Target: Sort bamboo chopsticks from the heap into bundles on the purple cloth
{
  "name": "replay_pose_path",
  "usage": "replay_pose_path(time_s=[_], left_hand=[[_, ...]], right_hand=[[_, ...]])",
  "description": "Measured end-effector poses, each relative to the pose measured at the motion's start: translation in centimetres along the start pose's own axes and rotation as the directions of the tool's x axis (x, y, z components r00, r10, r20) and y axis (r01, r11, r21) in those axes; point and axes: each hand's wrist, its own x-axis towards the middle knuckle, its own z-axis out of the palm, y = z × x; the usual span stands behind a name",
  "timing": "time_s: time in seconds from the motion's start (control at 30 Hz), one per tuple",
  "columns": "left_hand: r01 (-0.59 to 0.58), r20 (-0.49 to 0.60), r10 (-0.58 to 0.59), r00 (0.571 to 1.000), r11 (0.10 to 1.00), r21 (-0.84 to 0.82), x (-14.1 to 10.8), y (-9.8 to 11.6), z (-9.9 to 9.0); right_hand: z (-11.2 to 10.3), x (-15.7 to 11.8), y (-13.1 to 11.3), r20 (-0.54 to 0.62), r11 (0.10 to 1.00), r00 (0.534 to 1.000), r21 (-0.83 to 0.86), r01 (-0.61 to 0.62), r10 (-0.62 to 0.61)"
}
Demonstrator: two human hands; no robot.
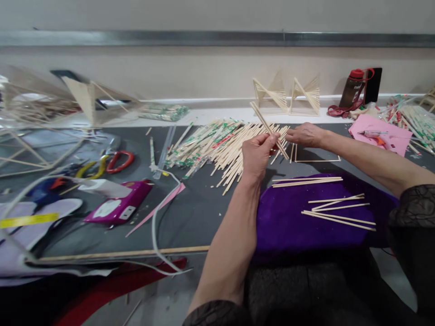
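My left hand (pixel 257 154) is closed round a few pale wooden sticks (pixel 261 117), which slant up and to the left above the pile. Just right of it, my right hand (pixel 306 135) has its fingers pressed together near the lower ends of those sticks; what they pinch, if anything, is too small to tell. Behind and left of my hands lies a heap of bare sticks (pixel 228 158), with paper-wrapped sticks (pixel 204 140) beside it. Several loose sticks (pixel 340 217) rest on the purple cloth (pixel 288 226) nearest me. A thin stick frame (pixel 317 160) lies below my right hand.
Two stick structures (pixel 272 97) stand by the wall. At the right are a bottle (pixel 351 88) and pink paper (pixel 401 136). A magenta power strip (pixel 124 203), red-handled scissors (pixel 120 162) and a looping white cable (pixel 154 222) lie at the left.
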Motion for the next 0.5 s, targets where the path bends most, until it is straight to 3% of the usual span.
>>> replay_pose_path(time_s=[0.1,0.33,0.5], left_hand=[[-0.006,-0.060,0.005,0.998,1.000,-0.025,0.4,0.3,-0.7],[-0.019,-0.054,0.020,0.998,1.000,0.012,0.2,0.6,-0.7],[-0.005,-0.042,0.006,0.999,1.000,0.009,0.1,0.5,-0.5]], right_hand=[[-0.6,1.4,-0.4,-0.030,0.999,0.999,0.047,-0.013,0.014],[-1.3,1.4,-1.5,0.102,0.991,0.994,0.133,0.012,-0.025],[-2.3,1.5,-2.0,-0.012,0.977,0.996,0.190,0.091,-0.091]])
